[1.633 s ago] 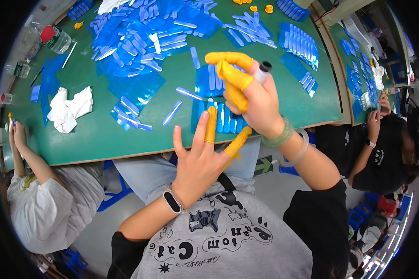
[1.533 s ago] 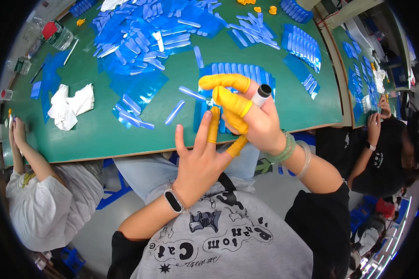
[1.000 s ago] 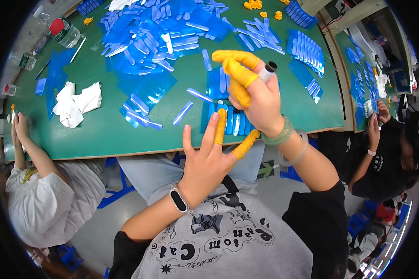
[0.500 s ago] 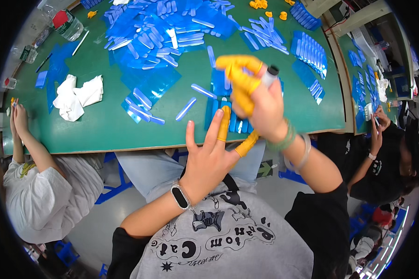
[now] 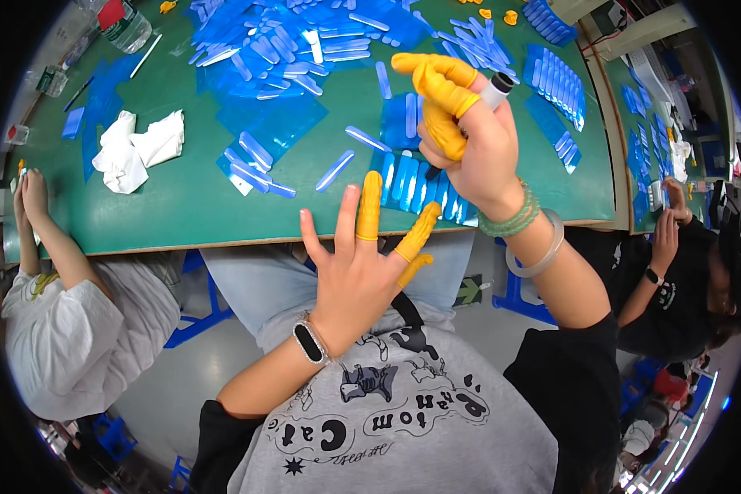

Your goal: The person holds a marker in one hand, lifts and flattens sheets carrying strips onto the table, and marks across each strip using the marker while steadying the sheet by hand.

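My right hand, with yellow finger cots on several fingers, is closed around a marker pen with a grey-white barrel and a black end. The pen's dark lower tip points down at a blue sheet carrying a row of light-blue strips near the table's front edge. Whether the tip touches it, I cannot tell. My left hand is open, fingers spread, just left of and nearer than that sheet; it also wears yellow finger cots and holds nothing. Another blue sheet piece lies behind the strips, partly hidden by my right hand.
On the green table lie a heap of blue strips and film, loose strips, a white cloth, a bottle and strip sheets at right. Co-workers' hands show at both sides.
My left hand has come off the strip sheet and drawn back to the left, its fingers spreading. My right hand, blurred before, now holds the marker pen over the strips. The view has shifted slightly.
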`<state>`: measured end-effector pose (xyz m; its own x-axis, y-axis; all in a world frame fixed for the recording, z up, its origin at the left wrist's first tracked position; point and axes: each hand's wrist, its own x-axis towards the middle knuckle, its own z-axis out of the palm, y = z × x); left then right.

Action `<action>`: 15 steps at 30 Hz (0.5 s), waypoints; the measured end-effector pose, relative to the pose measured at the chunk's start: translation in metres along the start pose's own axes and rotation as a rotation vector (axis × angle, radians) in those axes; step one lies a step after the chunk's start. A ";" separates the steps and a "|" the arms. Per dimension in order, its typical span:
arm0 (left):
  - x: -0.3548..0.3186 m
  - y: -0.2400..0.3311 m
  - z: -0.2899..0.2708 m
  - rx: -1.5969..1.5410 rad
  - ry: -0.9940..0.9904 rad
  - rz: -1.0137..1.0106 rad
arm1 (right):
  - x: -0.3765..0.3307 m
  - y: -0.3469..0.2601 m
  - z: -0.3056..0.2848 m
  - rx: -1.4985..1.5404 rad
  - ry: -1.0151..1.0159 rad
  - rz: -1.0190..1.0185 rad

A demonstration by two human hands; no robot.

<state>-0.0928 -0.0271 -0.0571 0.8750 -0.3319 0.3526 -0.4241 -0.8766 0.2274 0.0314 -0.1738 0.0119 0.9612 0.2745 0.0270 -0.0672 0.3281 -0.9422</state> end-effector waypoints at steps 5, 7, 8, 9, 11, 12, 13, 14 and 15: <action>-0.003 -0.003 0.003 0.042 -0.009 0.011 | -0.009 0.009 0.014 -0.047 0.000 0.039; -0.004 -0.004 0.004 0.076 -0.012 0.023 | -0.022 0.005 0.027 -0.125 -0.050 0.076; -0.003 -0.005 0.004 0.111 -0.016 0.037 | -0.017 0.006 0.022 -0.128 -0.051 0.076; -0.003 -0.004 0.004 0.112 -0.015 0.040 | -0.007 0.007 0.014 -0.080 -0.024 0.028; -0.001 -0.003 0.003 0.074 0.014 0.033 | 0.010 0.004 0.004 -0.081 0.045 -0.018; -0.001 -0.002 0.002 0.078 0.015 0.028 | 0.010 0.004 0.006 -0.079 0.039 -0.018; 0.000 0.000 0.002 0.040 0.026 -0.007 | 0.005 0.005 0.011 -0.112 0.013 -0.011; 0.000 0.000 0.001 0.002 0.036 -0.043 | -0.002 0.006 0.016 -0.145 -0.013 -0.005; -0.001 0.000 0.001 0.000 0.040 -0.046 | -0.016 0.003 0.024 -0.072 -0.030 0.130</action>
<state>-0.0938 -0.0271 -0.0587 0.8835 -0.2773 0.3776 -0.3839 -0.8904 0.2444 0.0099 -0.1559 0.0167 0.9371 0.3378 -0.0874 -0.1698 0.2225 -0.9600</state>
